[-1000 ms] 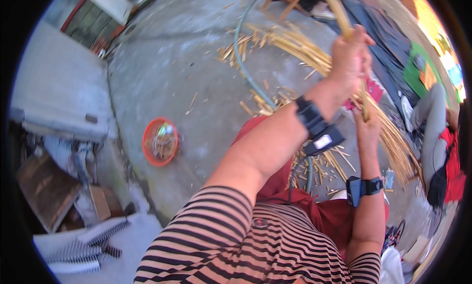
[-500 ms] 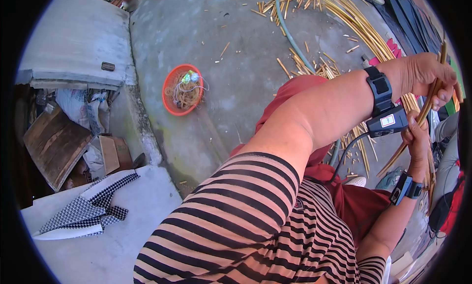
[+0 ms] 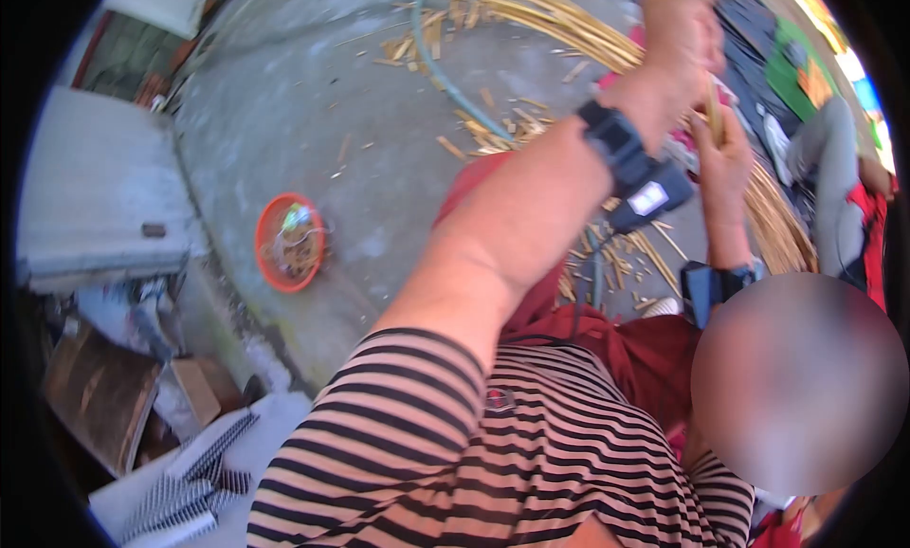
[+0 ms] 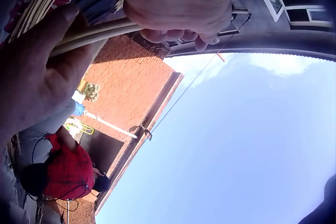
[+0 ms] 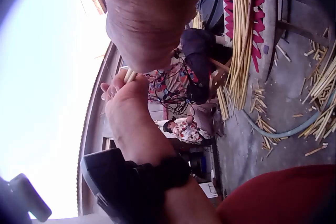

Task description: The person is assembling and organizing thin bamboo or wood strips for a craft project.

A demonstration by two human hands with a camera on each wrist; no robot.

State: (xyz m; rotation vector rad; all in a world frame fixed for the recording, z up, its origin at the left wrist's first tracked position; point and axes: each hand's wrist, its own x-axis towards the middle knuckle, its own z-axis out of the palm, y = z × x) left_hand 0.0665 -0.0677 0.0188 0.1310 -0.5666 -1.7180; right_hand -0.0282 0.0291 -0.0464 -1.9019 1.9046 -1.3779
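Observation:
Thin pale stalks [image 3: 714,112] run between the two hands near the top right of the head view. My left hand [image 3: 678,41] grips their upper part, its fingers curled; my right hand [image 3: 728,164] pinches them lower down, thumb along the stalks. In the left wrist view, the stalks [image 4: 97,34] pass from the right hand [image 4: 39,71] to the left hand [image 4: 181,1]. The right wrist view has my right hand [image 5: 152,19] large at the top, with the left hand [image 5: 128,98] beyond it, fingers bent at the stalks [image 5: 129,75].
Long stalks [image 5: 241,40] lie in a bundle over a pink-and-white cloth [image 5: 257,24]. Cut pieces and a hose [image 3: 445,82] are on the concrete. An orange basket [image 3: 261,240] holds stringy material. Someone in grey trousers [image 3: 825,188] sits at right; a blurred round area covers the lower right.
The head view swung right, then left, then right again across the scene. Both hands stay on stalks, which tilted at half a second ago and now stand more upright. A blurred round patch has appeared.

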